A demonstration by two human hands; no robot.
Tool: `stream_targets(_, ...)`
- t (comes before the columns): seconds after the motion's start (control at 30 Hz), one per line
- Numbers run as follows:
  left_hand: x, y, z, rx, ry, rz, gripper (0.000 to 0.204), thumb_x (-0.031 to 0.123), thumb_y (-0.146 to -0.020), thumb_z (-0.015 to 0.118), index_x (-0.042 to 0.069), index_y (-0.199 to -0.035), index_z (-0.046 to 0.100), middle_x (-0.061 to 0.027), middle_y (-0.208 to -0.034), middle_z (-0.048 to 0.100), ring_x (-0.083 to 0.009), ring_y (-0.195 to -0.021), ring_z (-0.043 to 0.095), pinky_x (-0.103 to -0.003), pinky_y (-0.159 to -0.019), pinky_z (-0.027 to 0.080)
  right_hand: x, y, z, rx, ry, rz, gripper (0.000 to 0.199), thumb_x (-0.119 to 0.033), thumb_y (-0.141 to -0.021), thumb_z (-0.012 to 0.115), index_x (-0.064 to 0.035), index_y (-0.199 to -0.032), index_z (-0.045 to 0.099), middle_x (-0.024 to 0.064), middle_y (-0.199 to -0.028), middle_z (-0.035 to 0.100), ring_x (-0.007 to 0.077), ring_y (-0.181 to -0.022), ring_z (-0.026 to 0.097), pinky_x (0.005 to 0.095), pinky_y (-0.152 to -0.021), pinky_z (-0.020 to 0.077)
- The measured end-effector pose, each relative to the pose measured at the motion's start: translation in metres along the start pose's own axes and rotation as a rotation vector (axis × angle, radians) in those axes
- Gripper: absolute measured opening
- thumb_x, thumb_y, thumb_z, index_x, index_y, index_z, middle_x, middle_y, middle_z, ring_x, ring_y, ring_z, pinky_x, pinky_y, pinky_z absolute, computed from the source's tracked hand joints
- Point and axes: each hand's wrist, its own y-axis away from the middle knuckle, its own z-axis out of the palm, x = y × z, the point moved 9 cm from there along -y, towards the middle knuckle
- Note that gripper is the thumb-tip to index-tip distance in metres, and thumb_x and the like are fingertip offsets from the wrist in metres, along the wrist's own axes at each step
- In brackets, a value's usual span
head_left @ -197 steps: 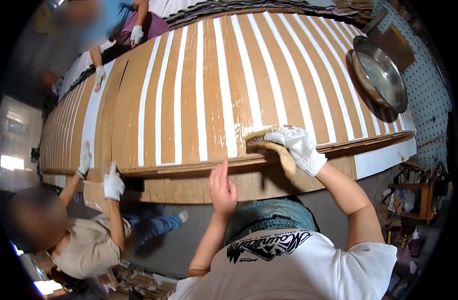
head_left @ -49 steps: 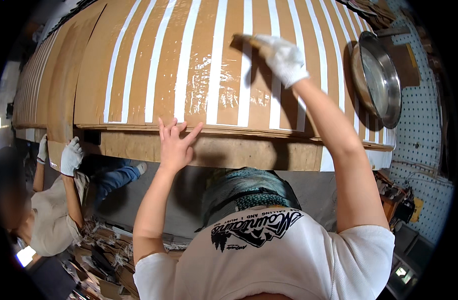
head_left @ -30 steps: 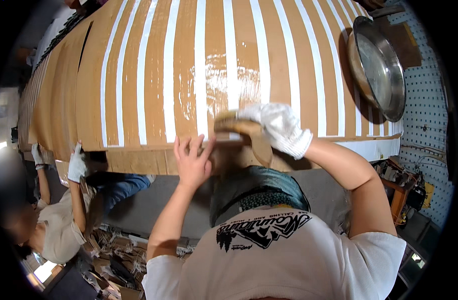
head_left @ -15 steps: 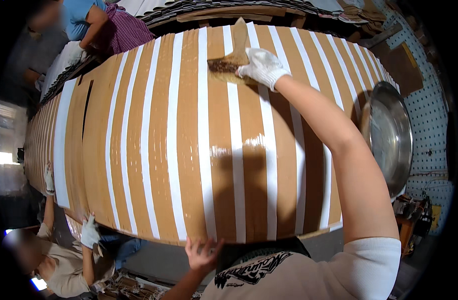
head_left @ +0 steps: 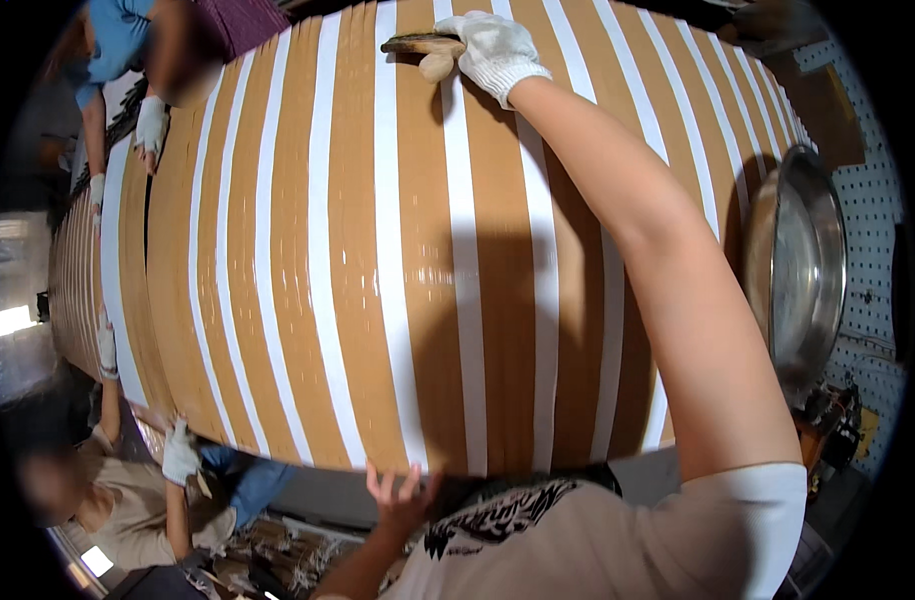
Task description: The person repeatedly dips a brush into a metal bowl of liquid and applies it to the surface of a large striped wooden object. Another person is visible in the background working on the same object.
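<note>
My right hand [head_left: 498,52], in a white knit glove, is closed around a wide flat brush [head_left: 416,44] near the far edge of the work surface. The brush is tilted, its dark edge pointing left and its rounded wooden handle end towards me. Beneath it spreads a broad layer of brown cardboard-like strips [head_left: 428,200] alternating with white bands [head_left: 325,290]. A few shiny wet-looking patches show in its middle. My left hand [head_left: 404,500] is bare and rests at the near edge, its slightly bent fingers apart on the strips' border.
A large round metal basin [head_left: 813,270] stands at the right edge. One co-worker's gloved hand [head_left: 152,128] is at the far left by a dark gap in the layer; another's gloved hand [head_left: 181,455] touches the near left edge. A perforated pale-blue panel [head_left: 873,230] lies beyond the basin.
My right hand and the brush have moved farther away, and the brush has turned on its side. My left fingers have come onto the near edge. The far co-worker's hands have reached the layer.
</note>
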Motion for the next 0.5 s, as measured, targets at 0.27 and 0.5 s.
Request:
stream_targets(0.27,0.001,0.011,0.008,-0.108,0.032,0.004,0.066,0.022,-0.069,0.074,0.026,-0.134,0.065,-0.0091,-0.14,0.046,-0.0395,-0.125,0.041,-0.077,-0.107,0.033,-0.104,0.272,-0.106,-0.085,-0.265,-0.282,0.029,-0.012,-0.087,0.062,-0.0158,-0.114,0.072,0.0112,-0.102,0.069,0.0321,-0.102,0.065,0.0424,-0.088,0.0527)
stream_targets(0.5,0.002,0.018,0.01,-0.03,0.054,0.051,0.076,0.016,-0.073,0.07,0.026,-0.146,0.054,-0.011,-0.149,0.037,-0.0435,-0.13,0.036,-0.077,-0.113,0.027,-0.148,0.456,-0.139,-0.493,-0.273,-0.322,0.029,-0.01,-0.095,0.055,-0.0124,-0.118,0.072,0.0077,-0.111,0.075,0.0183,-0.095,0.072,0.035,-0.083,0.0597)
